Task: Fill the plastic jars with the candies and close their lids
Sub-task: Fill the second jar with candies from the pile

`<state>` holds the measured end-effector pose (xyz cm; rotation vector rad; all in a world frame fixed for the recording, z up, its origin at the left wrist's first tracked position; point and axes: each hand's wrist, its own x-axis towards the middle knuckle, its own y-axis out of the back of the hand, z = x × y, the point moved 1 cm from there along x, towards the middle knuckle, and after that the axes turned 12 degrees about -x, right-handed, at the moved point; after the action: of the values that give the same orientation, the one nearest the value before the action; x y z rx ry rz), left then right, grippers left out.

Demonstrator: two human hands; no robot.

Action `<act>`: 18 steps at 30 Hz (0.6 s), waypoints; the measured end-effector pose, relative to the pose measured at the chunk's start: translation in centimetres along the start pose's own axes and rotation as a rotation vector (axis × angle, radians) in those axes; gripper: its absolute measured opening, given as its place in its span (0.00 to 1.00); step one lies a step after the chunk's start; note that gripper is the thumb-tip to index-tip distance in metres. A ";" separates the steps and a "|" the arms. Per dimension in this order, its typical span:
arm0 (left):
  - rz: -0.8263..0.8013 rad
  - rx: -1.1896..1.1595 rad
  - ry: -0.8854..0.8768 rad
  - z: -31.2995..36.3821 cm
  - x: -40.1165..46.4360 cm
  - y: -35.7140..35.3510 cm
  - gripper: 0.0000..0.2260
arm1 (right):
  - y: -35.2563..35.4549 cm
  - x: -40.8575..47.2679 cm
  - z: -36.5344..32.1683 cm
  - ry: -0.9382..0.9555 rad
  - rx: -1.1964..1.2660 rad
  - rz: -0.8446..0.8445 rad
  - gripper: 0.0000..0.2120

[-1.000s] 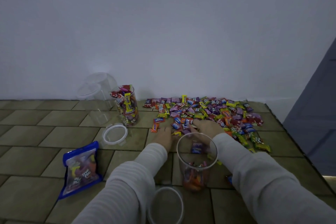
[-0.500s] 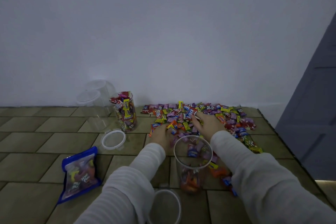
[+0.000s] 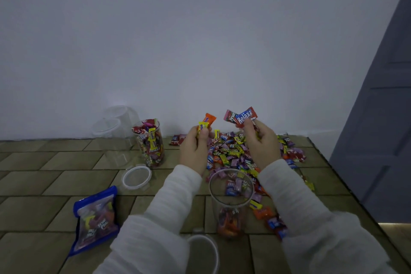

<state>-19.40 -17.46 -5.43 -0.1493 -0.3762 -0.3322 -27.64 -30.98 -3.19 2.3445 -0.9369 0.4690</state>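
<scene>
Both hands are now lifting clear of the candy pile (image 3: 240, 149), where half a second ago they were pressed down into it, and each is coming up with wrappers in its grip.

Nearest, a loose lid (image 3: 203, 251) is lying at the bottom edge between the two sleeves. Just beyond it the open jar (image 3: 231, 202) is standing upright on the table (image 3: 33, 211), its mouth facing up and only a shallow layer of candies sitting in the bottom. A blue candy bag (image 3: 95, 220) is lying flat to the near left, and a second lid (image 3: 136, 177) is resting farther left.

Above and beyond the jar, the left hand (image 3: 195, 151) is pinching a yellow and an orange candy (image 3: 206, 122) between curled fingers (image 3: 203, 134) and thumb. The right hand (image 3: 261, 144) is gripping a red Relaxa candy (image 3: 245, 117) and a pink one the same way.

What matters is that the jar mouth is sitting below and nearer than both hands, roughly midway between them, perhaps a shade closer to the right wrist. So each hand is probably needing to draw back and down before letting go.

Farther off, the pile is spreading across the table towards the wall. At the far left a filled jar (image 3: 150, 142) is standing without its lid, with two empty jars (image 3: 111, 133) behind it.
</scene>
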 end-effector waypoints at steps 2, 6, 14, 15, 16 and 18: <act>-0.007 -0.061 -0.027 0.3 -0.7 -0.5 0.11 | 0.2 -0.9 -0.8 -0.035 0.054 0.022 0.18; -0.035 -0.106 -0.060 0.2 -2.2 -0.8 0.13 | 0.3 -3.0 -2.0 -0.138 0.141 0.077 0.20; -0.021 -0.115 -0.100 0.6 -5.1 -1.3 0.11 | -0.3 -4.9 -2.8 -0.373 0.244 0.105 0.21; -0.020 -0.112 -0.097 0.4 -5.2 -1.4 0.11 | -0.3 -5.0 -2.9 -0.383 0.237 0.111 0.20; -0.020 -0.116 -0.088 0.1 -5.3 -1.4 0.10 | -0.3 -5.1 -3.1 -0.393 0.238 0.114 0.18; -0.027 -0.123 -0.068 -0.3 -5.1 -1.4 0.11 | -0.2 -5.2 -3.3 -0.421 0.261 0.107 0.16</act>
<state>-24.28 -17.34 -7.59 -0.2772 -0.4257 -0.3775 -31.45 -26.15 -3.34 2.7004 -1.2620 0.1422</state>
